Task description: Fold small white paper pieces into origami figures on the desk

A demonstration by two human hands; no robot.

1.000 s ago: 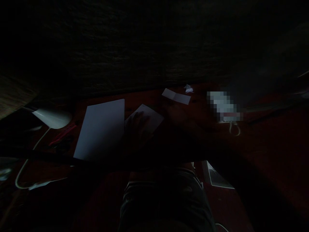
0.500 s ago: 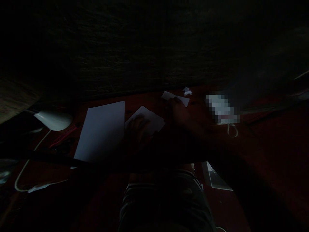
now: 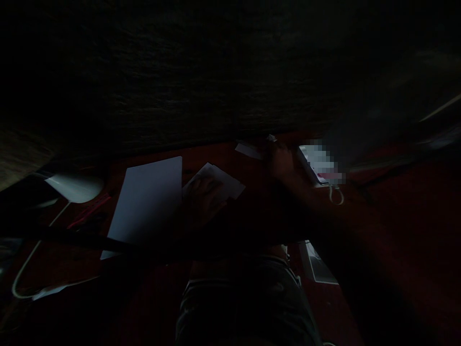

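Note:
The scene is very dark. My left hand [image 3: 206,194] rests with fingers spread on small white paper sheets [image 3: 228,181]. Left of it lies a larger white sheet of paper [image 3: 149,192]. My right hand [image 3: 281,161] is farther forward, beside a small strip of paper [image 3: 248,150] and just behind a small folded bit of paper [image 3: 271,138]. Its fingers are dim and smeared, so I cannot see whether they grip that bit.
A white lamp head [image 3: 75,187] with a pale cable stands at left, near a pink object [image 3: 88,211]. On the right lies a partly pixelated, phone-like device [image 3: 317,163] with a looped cord. A pale-edged box [image 3: 319,264] sits lower down. The reddish table [image 3: 216,149] meets a dark wall.
My right hand has moved off the paper strip, to the right and forward towards the small folded bit of paper. My left hand stays on the sheets. The view has shifted slightly.

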